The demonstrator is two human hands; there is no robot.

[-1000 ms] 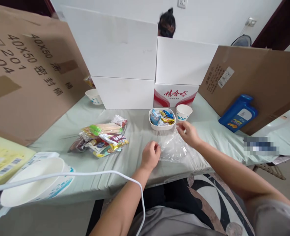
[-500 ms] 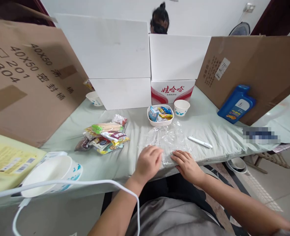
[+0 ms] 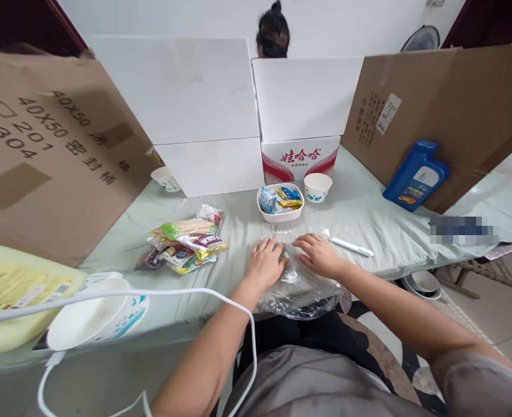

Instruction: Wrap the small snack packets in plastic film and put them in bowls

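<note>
A clear plastic bag (image 3: 302, 289) lies flat on the pale green tablecloth (image 3: 369, 217), its near end hanging over the table's front edge. My left hand (image 3: 266, 263) rests palm-down on the bag's left part, fingers stretched out. Beside it, my right hand (image 3: 319, 253) presses flat on the bag too, fingers extended toward the left hand. Just beyond the hands stands a white dish of wrapped sweets (image 3: 280, 202). A white pen (image 3: 351, 246) lies right of my right hand.
A pile of snack packets and wooden sticks (image 3: 182, 242) lies to the left. A paper cup (image 3: 317, 187), white boxes (image 3: 204, 116), cardboard sheets (image 3: 43, 150), a blue bottle (image 3: 416, 176) and a white bowl (image 3: 95, 315) surround the spot. A person's head (image 3: 273, 35) shows behind the boxes.
Both hands slid farther up the bag from its near edge and now lie flat on it. The bag's near end has slipped over the table's edge. The camera shifted slightly.
</note>
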